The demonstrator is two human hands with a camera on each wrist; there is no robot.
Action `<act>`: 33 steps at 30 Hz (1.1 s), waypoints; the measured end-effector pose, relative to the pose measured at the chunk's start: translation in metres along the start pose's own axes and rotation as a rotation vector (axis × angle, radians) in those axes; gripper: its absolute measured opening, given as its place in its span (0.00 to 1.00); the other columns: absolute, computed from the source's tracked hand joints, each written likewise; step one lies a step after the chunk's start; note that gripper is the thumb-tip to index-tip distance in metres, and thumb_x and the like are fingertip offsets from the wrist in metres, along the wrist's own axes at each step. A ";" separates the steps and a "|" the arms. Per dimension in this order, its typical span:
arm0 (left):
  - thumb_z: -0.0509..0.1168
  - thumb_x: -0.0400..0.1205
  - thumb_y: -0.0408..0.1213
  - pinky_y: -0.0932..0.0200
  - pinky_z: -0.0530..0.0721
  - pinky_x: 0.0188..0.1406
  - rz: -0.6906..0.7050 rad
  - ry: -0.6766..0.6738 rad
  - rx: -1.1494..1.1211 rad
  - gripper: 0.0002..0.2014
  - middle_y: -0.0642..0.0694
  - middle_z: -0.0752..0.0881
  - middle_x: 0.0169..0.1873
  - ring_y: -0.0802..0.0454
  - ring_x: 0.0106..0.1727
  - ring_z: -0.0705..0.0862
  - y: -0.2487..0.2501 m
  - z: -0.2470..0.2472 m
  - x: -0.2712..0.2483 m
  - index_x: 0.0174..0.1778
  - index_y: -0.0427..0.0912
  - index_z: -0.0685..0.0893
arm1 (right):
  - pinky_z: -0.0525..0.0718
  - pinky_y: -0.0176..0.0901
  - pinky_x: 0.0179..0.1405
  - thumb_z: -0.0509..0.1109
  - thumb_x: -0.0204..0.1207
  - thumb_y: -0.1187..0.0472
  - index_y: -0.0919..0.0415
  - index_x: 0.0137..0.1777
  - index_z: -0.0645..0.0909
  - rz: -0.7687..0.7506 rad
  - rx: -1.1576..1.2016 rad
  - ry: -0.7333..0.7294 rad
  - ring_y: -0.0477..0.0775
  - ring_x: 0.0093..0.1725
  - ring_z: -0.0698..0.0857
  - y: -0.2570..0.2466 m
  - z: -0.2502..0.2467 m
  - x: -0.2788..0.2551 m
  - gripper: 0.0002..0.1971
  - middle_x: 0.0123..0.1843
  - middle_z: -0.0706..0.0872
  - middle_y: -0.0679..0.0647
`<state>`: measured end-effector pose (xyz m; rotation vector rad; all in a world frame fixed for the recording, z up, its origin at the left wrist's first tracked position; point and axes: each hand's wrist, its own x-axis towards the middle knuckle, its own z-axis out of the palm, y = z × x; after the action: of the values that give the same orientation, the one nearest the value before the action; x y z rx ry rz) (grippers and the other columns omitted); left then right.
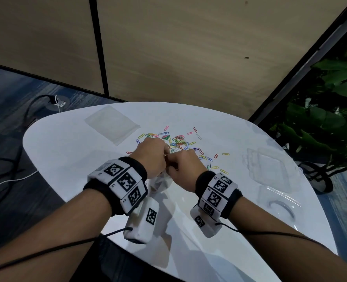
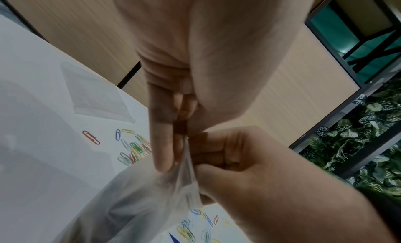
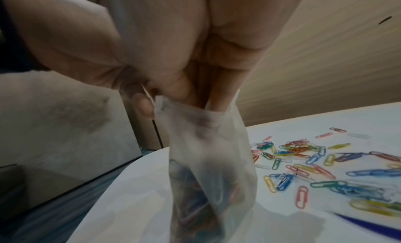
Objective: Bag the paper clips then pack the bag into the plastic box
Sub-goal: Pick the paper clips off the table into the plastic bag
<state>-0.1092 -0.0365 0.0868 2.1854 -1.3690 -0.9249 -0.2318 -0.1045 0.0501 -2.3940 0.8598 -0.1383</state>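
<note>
Frosted bag (image 3: 208, 169) blurs its paper clips; hands hide its mouth

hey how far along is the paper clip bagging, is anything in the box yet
Partly done. Some clips already sit in the clear bag. The left hand and right hand both pinch the bag's top edge. Many loose paper clips remain on the white table. The plastic box, to the right, looks empty, so packing is not yet done.
</note>
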 end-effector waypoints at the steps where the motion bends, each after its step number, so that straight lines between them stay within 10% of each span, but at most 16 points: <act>1: 0.61 0.80 0.24 0.45 0.91 0.56 -0.007 0.003 -0.007 0.17 0.38 0.91 0.48 0.38 0.49 0.91 -0.001 0.000 0.000 0.53 0.42 0.93 | 0.79 0.41 0.41 0.62 0.69 0.74 0.61 0.40 0.87 -0.025 -0.017 -0.050 0.53 0.36 0.83 0.000 -0.003 0.000 0.14 0.35 0.88 0.53; 5: 0.63 0.82 0.27 0.44 0.89 0.63 -0.033 0.018 -0.033 0.19 0.36 0.90 0.56 0.37 0.57 0.90 -0.005 0.000 -0.003 0.67 0.43 0.87 | 0.83 0.25 0.46 0.71 0.69 0.75 0.59 0.46 0.91 -0.076 0.126 -0.042 0.36 0.40 0.88 0.012 -0.020 0.002 0.13 0.41 0.93 0.48; 12: 0.61 0.84 0.25 0.46 0.88 0.63 -0.044 0.023 -0.021 0.21 0.38 0.86 0.64 0.38 0.60 0.89 -0.012 -0.004 -0.005 0.71 0.43 0.84 | 0.91 0.55 0.51 0.73 0.77 0.68 0.64 0.50 0.89 0.167 0.680 0.057 0.63 0.47 0.91 0.059 -0.043 0.016 0.05 0.44 0.92 0.63; 15: 0.60 0.84 0.24 0.45 0.88 0.63 -0.048 0.020 -0.013 0.20 0.38 0.87 0.63 0.38 0.60 0.88 -0.013 -0.007 -0.007 0.69 0.42 0.84 | 0.83 0.51 0.66 0.70 0.81 0.60 0.54 0.59 0.87 0.439 0.240 0.257 0.60 0.58 0.89 0.126 -0.046 0.026 0.09 0.59 0.90 0.57; 19: 0.60 0.84 0.25 0.45 0.90 0.60 -0.037 0.011 0.051 0.19 0.37 0.87 0.61 0.37 0.56 0.90 -0.014 -0.011 -0.011 0.69 0.41 0.85 | 0.64 0.52 0.79 0.56 0.86 0.47 0.57 0.83 0.62 0.746 -0.141 0.018 0.63 0.80 0.67 0.198 -0.029 0.020 0.28 0.84 0.64 0.60; 29: 0.60 0.85 0.24 0.46 0.89 0.62 -0.029 -0.010 0.064 0.18 0.36 0.87 0.61 0.36 0.57 0.89 -0.009 -0.012 -0.008 0.68 0.38 0.86 | 0.70 0.62 0.77 0.59 0.82 0.46 0.49 0.82 0.59 0.342 -0.387 -0.163 0.65 0.80 0.65 0.133 0.039 0.044 0.30 0.85 0.59 0.56; 33: 0.61 0.84 0.24 0.45 0.90 0.60 -0.035 -0.006 0.046 0.19 0.36 0.88 0.58 0.36 0.56 0.90 -0.012 -0.011 -0.007 0.67 0.39 0.87 | 0.81 0.49 0.59 0.63 0.81 0.64 0.59 0.67 0.80 0.236 -0.570 -0.046 0.63 0.62 0.83 0.116 0.048 0.051 0.15 0.64 0.83 0.61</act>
<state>-0.0960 -0.0248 0.0889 2.2487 -1.3717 -0.9219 -0.2416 -0.1842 -0.0594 -2.7631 1.2863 0.2924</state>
